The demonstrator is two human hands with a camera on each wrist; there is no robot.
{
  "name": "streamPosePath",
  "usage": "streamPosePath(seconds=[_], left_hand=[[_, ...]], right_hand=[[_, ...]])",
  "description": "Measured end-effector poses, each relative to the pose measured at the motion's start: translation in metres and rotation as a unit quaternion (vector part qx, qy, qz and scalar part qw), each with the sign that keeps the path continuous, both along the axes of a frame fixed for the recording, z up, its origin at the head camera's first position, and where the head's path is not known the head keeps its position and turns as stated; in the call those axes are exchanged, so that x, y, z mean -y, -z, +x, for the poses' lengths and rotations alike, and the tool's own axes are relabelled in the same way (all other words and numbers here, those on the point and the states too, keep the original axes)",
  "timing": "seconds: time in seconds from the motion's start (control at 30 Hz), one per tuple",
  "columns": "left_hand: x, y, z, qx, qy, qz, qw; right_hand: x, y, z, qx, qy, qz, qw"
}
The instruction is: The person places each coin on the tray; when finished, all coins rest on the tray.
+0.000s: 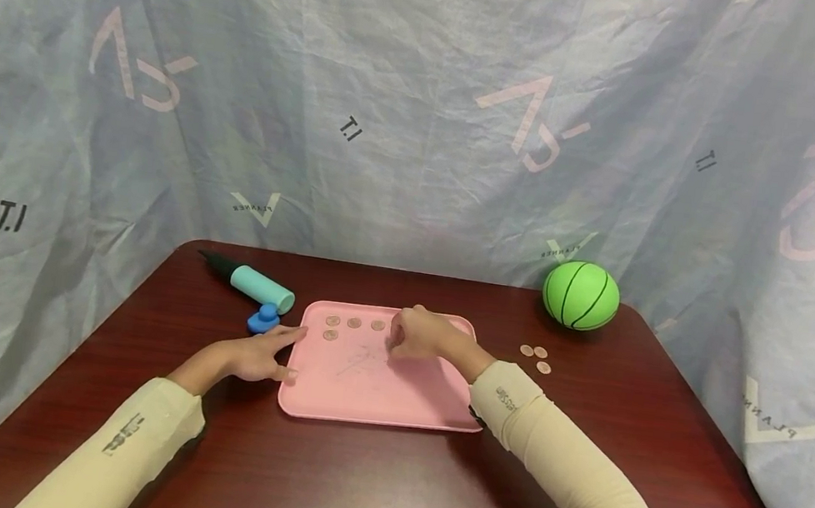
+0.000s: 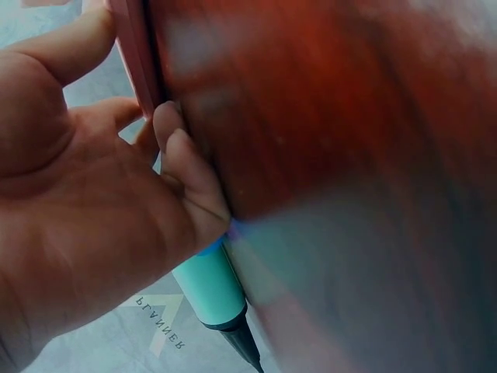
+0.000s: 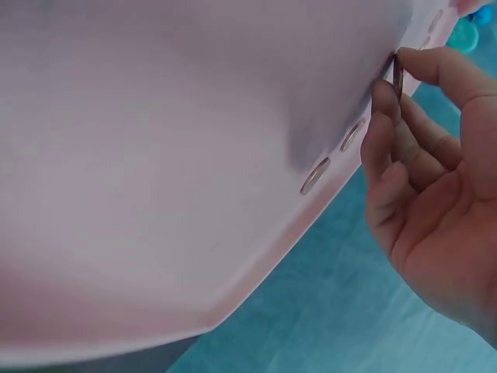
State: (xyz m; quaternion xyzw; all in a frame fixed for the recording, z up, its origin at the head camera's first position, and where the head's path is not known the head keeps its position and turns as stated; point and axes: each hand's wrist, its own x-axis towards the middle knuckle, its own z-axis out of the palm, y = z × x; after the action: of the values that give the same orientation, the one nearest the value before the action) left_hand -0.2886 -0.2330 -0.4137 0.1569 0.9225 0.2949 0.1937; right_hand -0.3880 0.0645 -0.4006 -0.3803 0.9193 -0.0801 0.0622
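A pink tray (image 1: 390, 403) lies on the table, with several coins (image 1: 354, 323) spaced along its far side and far left corner. Between thumb and fingertips, my right hand (image 1: 417, 335) pinches a coin (image 3: 398, 75), held on edge close over the tray's far part. Two more coins (image 3: 334, 157) lie along the rim beside that hand in the right wrist view; the hand hides them from the head camera. My left hand (image 1: 262, 355) rests at the tray's left rim, thumb and forefinger spread apart and touching it. Its other fingers bend beneath the palm (image 2: 101, 194).
A blue toy duck (image 1: 264, 319) sits just beyond the left hand. Behind it lies a teal cylinder (image 1: 262, 288) with a black tapered end. Three loose coins (image 1: 540, 353) are right of the tray, near a green ball (image 1: 581, 296). Printed grey cloth (image 1: 417, 171) hangs around the table.
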Motion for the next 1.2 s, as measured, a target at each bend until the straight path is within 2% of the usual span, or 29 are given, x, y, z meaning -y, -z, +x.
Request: streamPosePath(seconds=[0.33,0.47,0.77,1.2], left_hand=[[-0.001,-0.003,0.002,-0.002,-0.001,-0.002,1.0],[0.002,0.003,-0.003,0.0,-0.003,-0.003,1.0],[0.005,0.01,-0.006,0.004,-0.013,0.0,0.9999],[0.007,0.017,-0.011,0.001,-0.009,-0.001,1.0]], right_hand=[[0.006,0.005,0.002,0.071,-0.004,-0.064,0.9954],[0.007,0.007,0.002,0.069,-0.004,-0.068,0.9952],[0.022,0.01,0.003,0.011,-0.013,-0.059,0.9981],[0.053,0.01,0.003,0.046,0.028,-0.06,0.9967]])
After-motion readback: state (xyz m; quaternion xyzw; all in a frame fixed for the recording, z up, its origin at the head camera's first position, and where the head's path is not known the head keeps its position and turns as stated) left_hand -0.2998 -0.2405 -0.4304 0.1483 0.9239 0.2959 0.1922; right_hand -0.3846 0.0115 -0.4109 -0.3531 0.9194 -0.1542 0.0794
